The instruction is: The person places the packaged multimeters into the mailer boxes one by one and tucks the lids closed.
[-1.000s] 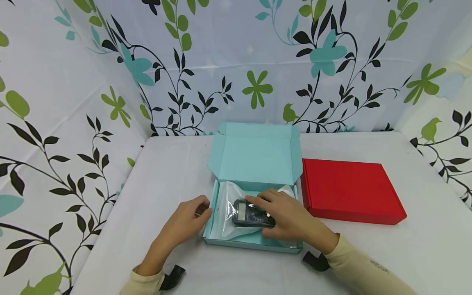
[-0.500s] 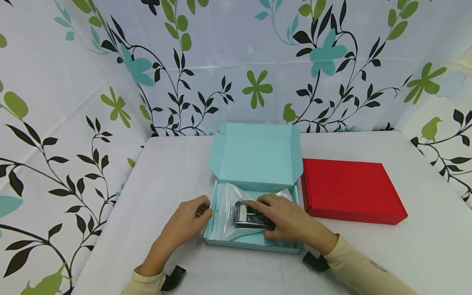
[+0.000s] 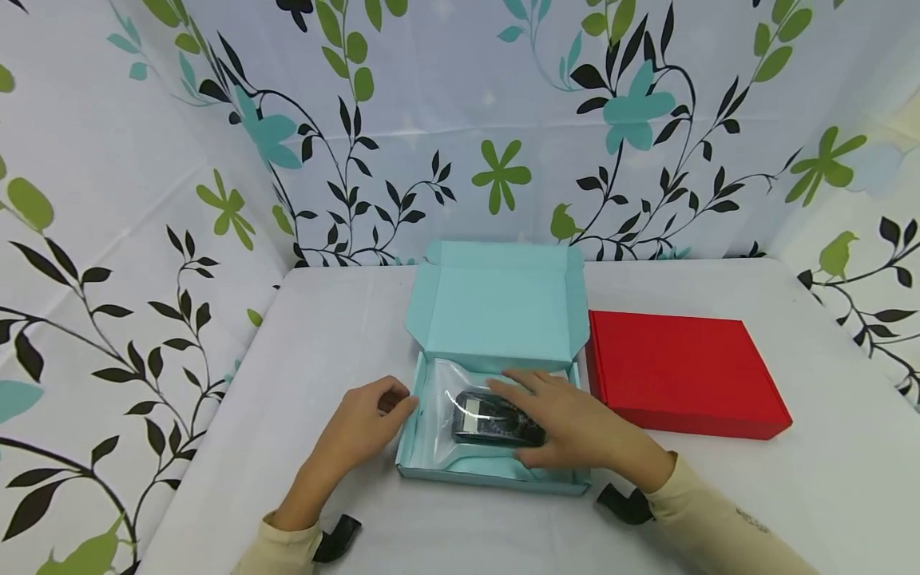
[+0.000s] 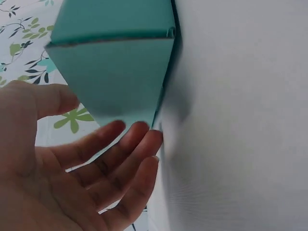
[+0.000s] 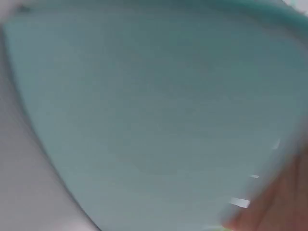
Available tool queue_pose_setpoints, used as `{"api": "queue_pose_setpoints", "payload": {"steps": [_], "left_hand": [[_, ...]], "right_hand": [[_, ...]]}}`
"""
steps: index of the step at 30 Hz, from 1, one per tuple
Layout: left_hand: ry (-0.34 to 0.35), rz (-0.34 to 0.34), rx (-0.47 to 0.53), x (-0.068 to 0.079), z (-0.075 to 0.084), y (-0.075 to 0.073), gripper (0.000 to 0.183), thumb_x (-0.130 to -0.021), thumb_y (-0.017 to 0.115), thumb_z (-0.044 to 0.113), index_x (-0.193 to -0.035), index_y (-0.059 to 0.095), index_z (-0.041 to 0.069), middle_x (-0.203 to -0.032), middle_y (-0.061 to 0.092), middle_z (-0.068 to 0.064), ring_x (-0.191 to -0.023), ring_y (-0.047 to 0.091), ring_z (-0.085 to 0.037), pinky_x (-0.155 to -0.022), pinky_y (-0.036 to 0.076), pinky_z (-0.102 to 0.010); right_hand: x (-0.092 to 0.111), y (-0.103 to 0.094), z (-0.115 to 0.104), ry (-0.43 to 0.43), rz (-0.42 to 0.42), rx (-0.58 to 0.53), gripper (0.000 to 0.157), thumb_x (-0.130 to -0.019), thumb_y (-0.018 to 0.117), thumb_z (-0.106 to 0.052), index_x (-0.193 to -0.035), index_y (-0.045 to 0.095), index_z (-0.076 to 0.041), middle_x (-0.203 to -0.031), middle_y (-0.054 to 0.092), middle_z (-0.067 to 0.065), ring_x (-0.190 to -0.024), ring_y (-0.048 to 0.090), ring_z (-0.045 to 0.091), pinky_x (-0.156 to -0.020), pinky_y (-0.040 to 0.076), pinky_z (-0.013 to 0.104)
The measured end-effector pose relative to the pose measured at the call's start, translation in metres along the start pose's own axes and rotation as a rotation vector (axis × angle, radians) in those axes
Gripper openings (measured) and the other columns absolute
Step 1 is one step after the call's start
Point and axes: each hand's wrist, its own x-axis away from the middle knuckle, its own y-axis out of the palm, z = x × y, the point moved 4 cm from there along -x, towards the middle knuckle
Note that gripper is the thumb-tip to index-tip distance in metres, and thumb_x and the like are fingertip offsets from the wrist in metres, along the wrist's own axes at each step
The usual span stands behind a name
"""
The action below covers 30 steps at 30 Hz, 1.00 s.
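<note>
A light teal cardboard box (image 3: pixel 489 480) lies with its lid (image 3: pixel 503 303) raised at the back. Inside is a clear plastic bag (image 3: pixel 447 391) with a black handheld device (image 3: pixel 496 419), a pale screen at its left end. My right hand (image 3: pixel 571 419) reaches over the box's right side, its fingers loosely spread at the device's right end; whether they touch it is unclear. At the box's left wall is my left hand (image 3: pixel 366 423). In the left wrist view its fingers (image 4: pixel 130 171) are relaxed, gripping nothing, beside the teal side. The right wrist view is blurred and mostly box.
A closed red box (image 3: pixel 690 371) lies immediately right of the teal one. Both stand on a table with a white cloth (image 3: pixel 338 319). Patterned fabric (image 3: pixel 460 120) hangs behind and along the sides.
My right hand has loosened its grip on the device and its fingers have spread and lifted slightly. The device lies flat in the box. My left hand has barely moved.
</note>
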Motion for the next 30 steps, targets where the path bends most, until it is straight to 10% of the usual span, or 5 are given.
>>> {"api": "queue_pose_setpoints", "payload": {"steps": [9,18,30], "left_hand": [[-0.019,-0.006,0.148,-0.049,0.000,-0.008,0.073,-0.105,0.061,0.039,-0.161,0.031,0.005,-0.155,0.047,-0.019,-0.136,0.052,-0.038,-0.102,0.048,-0.058],[0.020,0.021,0.281,-0.063,0.008,-0.013,0.068,-0.104,0.064,0.028,-0.161,0.035,0.007,-0.153,0.050,-0.019,-0.136,0.052,-0.037,-0.106,0.045,-0.057],[0.069,0.057,0.312,-0.058,0.017,-0.018,0.064,-0.103,0.065,0.019,-0.160,0.039,0.008,-0.148,0.055,-0.019,-0.133,0.054,-0.040,-0.107,0.045,-0.055]], "right_hand": [[0.014,-0.063,0.041,0.153,0.424,0.018,0.089,-0.081,0.087,-0.020,-0.156,0.043,-0.004,-0.158,0.037,0.023,-0.141,0.038,0.044,-0.094,0.050,0.066],[0.017,-0.062,0.074,0.411,0.322,-0.192,0.101,-0.087,0.084,-0.023,-0.163,0.021,0.002,-0.153,0.042,0.029,-0.134,0.046,0.051,-0.092,0.049,0.068],[0.020,-0.067,0.073,0.431,0.395,-0.251,0.088,-0.091,0.080,-0.022,-0.161,0.029,-0.004,-0.142,0.059,0.023,-0.123,0.058,0.050,-0.087,0.054,0.063]]}}
